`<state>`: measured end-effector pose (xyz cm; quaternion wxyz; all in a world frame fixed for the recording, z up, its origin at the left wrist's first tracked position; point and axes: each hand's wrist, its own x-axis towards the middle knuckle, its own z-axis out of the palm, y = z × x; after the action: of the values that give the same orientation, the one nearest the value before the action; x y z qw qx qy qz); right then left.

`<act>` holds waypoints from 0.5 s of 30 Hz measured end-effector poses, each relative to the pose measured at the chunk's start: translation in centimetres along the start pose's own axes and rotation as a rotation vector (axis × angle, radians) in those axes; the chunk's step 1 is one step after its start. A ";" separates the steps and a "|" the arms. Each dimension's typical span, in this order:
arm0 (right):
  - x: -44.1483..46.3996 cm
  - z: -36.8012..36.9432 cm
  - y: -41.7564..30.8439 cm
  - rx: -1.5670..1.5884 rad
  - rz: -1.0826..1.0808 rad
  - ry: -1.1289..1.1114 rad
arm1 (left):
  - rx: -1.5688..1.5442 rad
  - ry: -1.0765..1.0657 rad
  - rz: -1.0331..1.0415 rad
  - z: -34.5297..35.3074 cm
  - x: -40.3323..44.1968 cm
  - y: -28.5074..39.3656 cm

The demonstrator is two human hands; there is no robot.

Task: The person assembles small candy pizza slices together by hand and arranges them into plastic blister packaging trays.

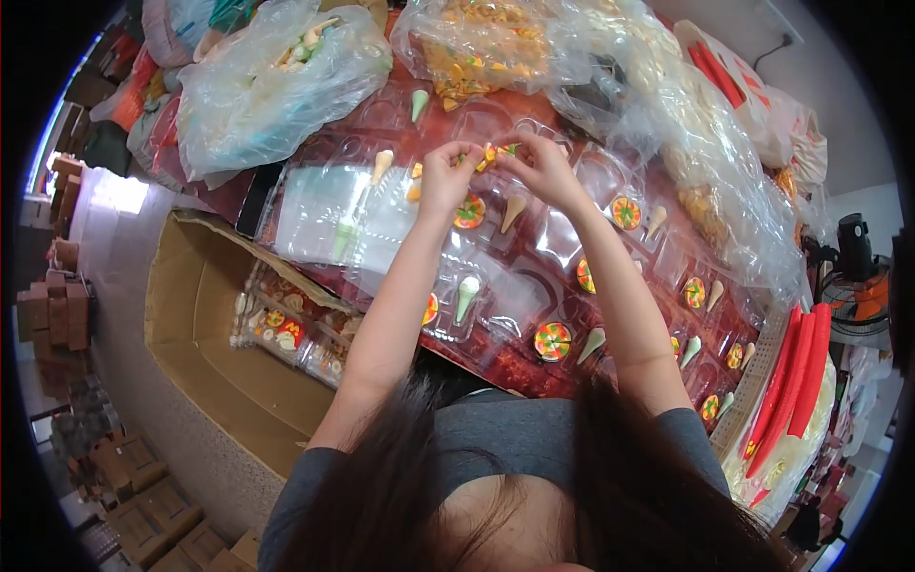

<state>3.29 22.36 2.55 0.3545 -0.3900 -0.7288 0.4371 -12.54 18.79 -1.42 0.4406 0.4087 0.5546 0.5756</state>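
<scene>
Both hands are raised close together above the clear plastic trays [519,276] on the table. My left hand [448,179] is closed in a pinch, with a small coloured bit showing at its fingertips. My right hand [541,172] pinches toy pizza slices [492,156], orange with green edges, between the two hands. Just below lies a round toy pizza [469,212] in a tray, with a brown toy ice cream cone [513,212] beside it. Loose orange slices [415,192] lie left of my left hand. The fingers partly hide the held pieces.
A bag of toy pizza slices [496,43] stands at the back, and a bag of toy cones [286,95] at the back left. An open cardboard box [205,315] with filled packs is at the left. Red tubes [789,391] lie in a basket at the right.
</scene>
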 end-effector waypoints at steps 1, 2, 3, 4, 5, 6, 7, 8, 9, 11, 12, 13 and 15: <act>0.0 0.1 0.2 0.049 0.031 -0.007 | -0.018 -0.001 -0.008 0.1 0.1 -0.1; 0.1 0.2 0.2 0.098 0.062 -0.015 | -0.036 -0.002 -0.018 0.2 0.0 0.1; 0.1 0.2 0.2 0.099 0.063 -0.017 | -0.036 -0.001 -0.019 0.2 -0.1 0.2; 0.2 0.0 0.2 0.028 0.052 -0.019 | 0.052 -0.003 0.009 0.2 -0.2 0.4; 0.2 -0.4 0.2 -0.043 0.041 -0.020 | 0.140 -0.006 0.037 0.2 -0.4 0.8; 0.2 -0.7 0.2 -0.114 0.030 -0.022 | 0.228 -0.009 0.065 0.2 -0.6 1.2; 0.2 -1.1 0.3 -0.186 0.018 -0.024 | 0.315 -0.013 0.093 0.2 -0.8 1.4; 0.4 -1.6 0.6 -0.186 0.018 -0.025 | 0.315 -0.012 0.093 0.0 -0.7 1.2; 0.6 -2.3 1.1 -0.311 0.010 -0.046 | 0.261 -0.012 0.044 -0.5 -0.5 0.7; 1.0 -3.7 2.0 -0.560 -0.005 -0.085 | 0.153 -0.014 -0.053 -1.5 -0.1 0.0; 1.3 -4.0 2.4 -0.685 -0.012 -0.105 | 0.098 -0.015 -0.103 -1.6 0.0 -0.3; 1.4 -3.8 2.9 -0.685 -0.010 -0.105 | 0.097 -0.016 -0.104 -1.6 0.1 -0.6; 1.9 -2.9 4.3 -0.755 -0.047 -0.136 | -0.105 0.001 -0.160 -1.4 0.3 -0.4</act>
<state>6.05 26.45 0.03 0.1465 -0.4465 -0.8691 0.1545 -13.91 18.67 -1.91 0.5057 0.3391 0.5547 0.5670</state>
